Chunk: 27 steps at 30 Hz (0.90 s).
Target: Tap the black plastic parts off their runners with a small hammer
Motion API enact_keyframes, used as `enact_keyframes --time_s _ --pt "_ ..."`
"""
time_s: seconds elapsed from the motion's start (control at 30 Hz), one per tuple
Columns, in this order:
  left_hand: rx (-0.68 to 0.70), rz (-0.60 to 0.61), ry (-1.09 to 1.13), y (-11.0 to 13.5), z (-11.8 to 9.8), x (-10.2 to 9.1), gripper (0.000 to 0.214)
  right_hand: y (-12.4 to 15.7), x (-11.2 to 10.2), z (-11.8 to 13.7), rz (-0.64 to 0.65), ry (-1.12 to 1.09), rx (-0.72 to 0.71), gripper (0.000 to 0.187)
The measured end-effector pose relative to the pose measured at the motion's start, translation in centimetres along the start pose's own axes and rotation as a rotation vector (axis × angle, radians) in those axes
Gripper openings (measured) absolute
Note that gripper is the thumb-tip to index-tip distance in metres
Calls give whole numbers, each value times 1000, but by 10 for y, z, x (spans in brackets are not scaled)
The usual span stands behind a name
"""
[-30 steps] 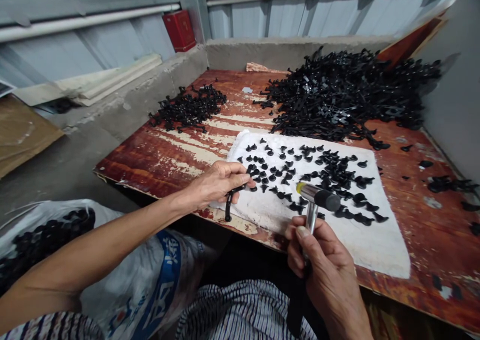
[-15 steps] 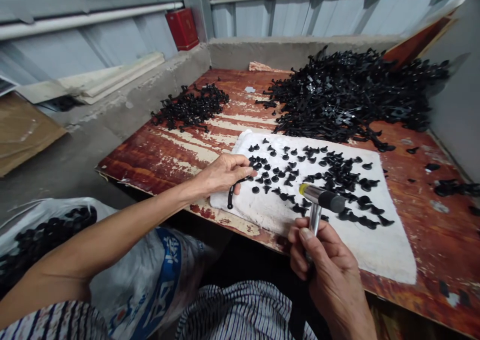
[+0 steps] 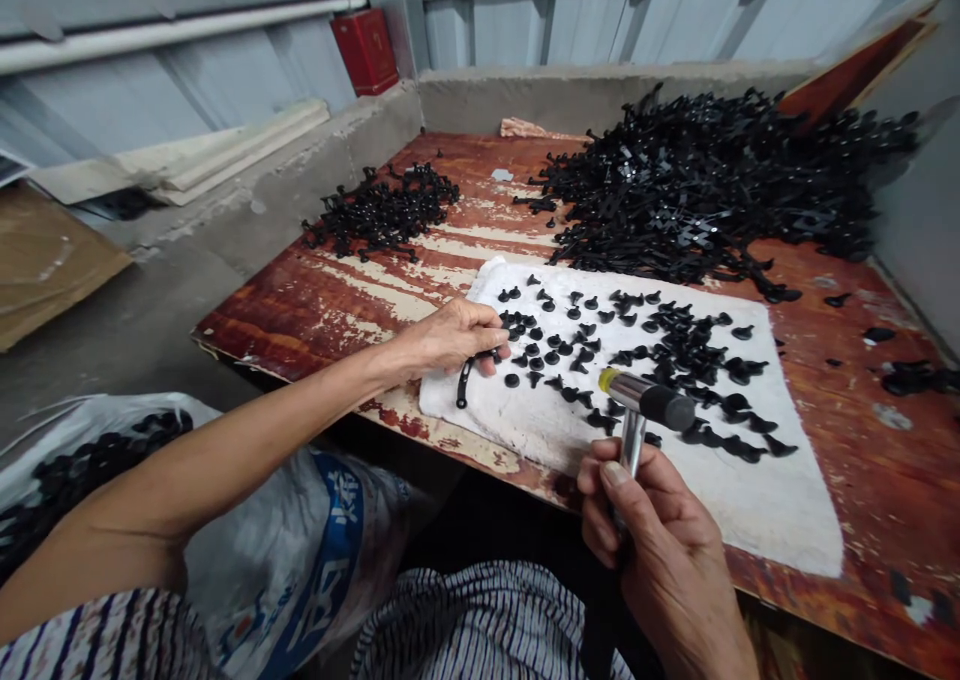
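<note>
White pad (image 3: 750, 500) near table edge (image 3: 450, 440); left hand (image 3: 450, 338) pinching black strip (image 3: 465, 385).

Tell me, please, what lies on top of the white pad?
Small black caps lie scattered on the white pad; the left hand hides a black strip's upper end.

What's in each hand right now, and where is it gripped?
Right hand grips the hammer by its handle. Left hand pinches the upper end of a black strap.

Light: soft, even daylight, fairly bright; no glare on the table (image 3: 300, 310).
Shadows: faint, just beneath the table's near edge.
Focus: the table was sharp.
Distortion: walls beyond the table bowed outward at the edges.
</note>
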<state>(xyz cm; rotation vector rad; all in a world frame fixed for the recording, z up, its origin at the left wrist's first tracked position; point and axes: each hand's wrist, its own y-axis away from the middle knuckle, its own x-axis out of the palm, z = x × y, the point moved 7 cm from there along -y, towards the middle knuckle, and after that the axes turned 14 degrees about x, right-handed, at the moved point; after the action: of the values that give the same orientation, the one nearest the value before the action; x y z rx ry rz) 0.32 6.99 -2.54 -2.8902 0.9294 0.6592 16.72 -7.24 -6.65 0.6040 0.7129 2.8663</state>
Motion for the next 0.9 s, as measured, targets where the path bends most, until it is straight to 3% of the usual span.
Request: enact_keyframes --time_s 0.23,0.5,0.7,0.9 --pt "-77 -10 16 3 2 -8 19 0 -2 -2 -20 0 5 29" --pt "-115 -84 129 0 -3 -4 17 2 -4 -4 -29 2 24 30" --pt "-81 -190 136 7 -10 -13 19 1 -4 -6 -13 2 26 28" --pt "-155 -234 227 13 -11 -11 21 3 -5 -8 -4 10 28 27"
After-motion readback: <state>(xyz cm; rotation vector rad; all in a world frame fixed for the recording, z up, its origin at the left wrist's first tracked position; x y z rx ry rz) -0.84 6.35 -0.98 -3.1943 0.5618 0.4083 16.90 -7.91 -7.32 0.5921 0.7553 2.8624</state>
